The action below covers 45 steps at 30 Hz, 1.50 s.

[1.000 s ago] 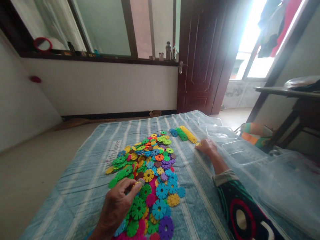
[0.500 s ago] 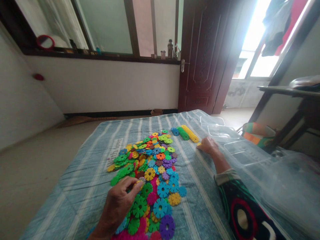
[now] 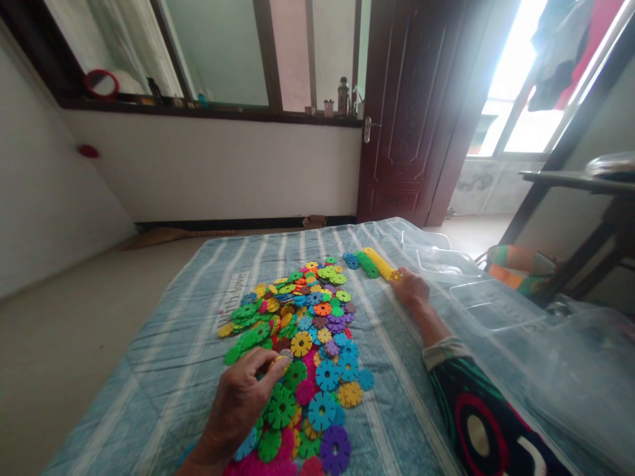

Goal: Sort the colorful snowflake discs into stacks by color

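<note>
Many notched plastic discs in mixed colours lie in a long heap (image 3: 322, 374) on the striped bedding. My left hand (image 3: 238, 396) is over the heap's near left side, thumb and finger pinched on a yellow disc (image 3: 280, 363). Out to the right, my right hand (image 3: 411, 291) pinches another yellow disc (image 3: 395, 276) at the near end of a yellow row (image 3: 378, 262) of overlapping discs. Beside that row lie a shorter green row (image 3: 366, 264) and a few blue discs (image 3: 350, 260). My palm hides the right fingertips in part.
Clear plastic containers (image 3: 479, 304) stand along the right edge of the striped bedding (image 3: 173, 330), with a clear plastic bag (image 3: 590, 370) nearer me. A dark table (image 3: 575, 177) is at far right. Beyond the bed are a wall and a brown door (image 3: 397, 132).
My right hand has moved slightly forward and left, bringing its yellow disc up to the yellow row's near end. The left hand keeps its pinch over the heap. The view has shifted a little.
</note>
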### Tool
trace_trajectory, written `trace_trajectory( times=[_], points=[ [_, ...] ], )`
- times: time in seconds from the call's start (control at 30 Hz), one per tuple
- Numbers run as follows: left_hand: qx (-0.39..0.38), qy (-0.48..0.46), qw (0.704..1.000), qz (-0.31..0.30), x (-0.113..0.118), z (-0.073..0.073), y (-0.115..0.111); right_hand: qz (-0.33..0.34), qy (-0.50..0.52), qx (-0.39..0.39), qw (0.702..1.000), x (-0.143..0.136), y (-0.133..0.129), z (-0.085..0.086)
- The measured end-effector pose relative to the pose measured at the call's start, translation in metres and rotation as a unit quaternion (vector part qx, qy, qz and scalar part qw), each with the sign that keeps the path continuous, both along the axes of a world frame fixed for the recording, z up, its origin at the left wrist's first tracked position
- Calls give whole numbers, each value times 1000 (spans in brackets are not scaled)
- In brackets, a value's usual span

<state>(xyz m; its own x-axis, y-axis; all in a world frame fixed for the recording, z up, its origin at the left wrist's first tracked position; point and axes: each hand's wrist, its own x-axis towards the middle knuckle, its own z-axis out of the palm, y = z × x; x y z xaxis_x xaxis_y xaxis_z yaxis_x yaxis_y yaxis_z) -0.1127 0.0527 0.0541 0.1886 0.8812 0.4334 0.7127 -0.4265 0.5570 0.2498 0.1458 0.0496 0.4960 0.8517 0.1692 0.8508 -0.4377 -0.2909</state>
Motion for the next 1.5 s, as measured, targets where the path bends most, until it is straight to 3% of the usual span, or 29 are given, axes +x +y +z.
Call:
trace_trajectory(
  times=[0.6,1.03,1.33,1.43,1.5],
  points=[
    [-20,6,1000,4,-2,-2,1,42,-33,11,999,0,9,-13],
    [-16,4,1000,6,-2,-1,0,41,-28,1,999,0,8,-13],
    [-71,-66,995,37,6,16,-6,44,-36,41,998,-9,0,2],
    [-117,-113,985,56,9,23,-10,83,-9,57,995,-25,-3,13],
    [-139,-148,977,70,10,26,-11,142,34,78,986,-42,-7,23]
  ],
)
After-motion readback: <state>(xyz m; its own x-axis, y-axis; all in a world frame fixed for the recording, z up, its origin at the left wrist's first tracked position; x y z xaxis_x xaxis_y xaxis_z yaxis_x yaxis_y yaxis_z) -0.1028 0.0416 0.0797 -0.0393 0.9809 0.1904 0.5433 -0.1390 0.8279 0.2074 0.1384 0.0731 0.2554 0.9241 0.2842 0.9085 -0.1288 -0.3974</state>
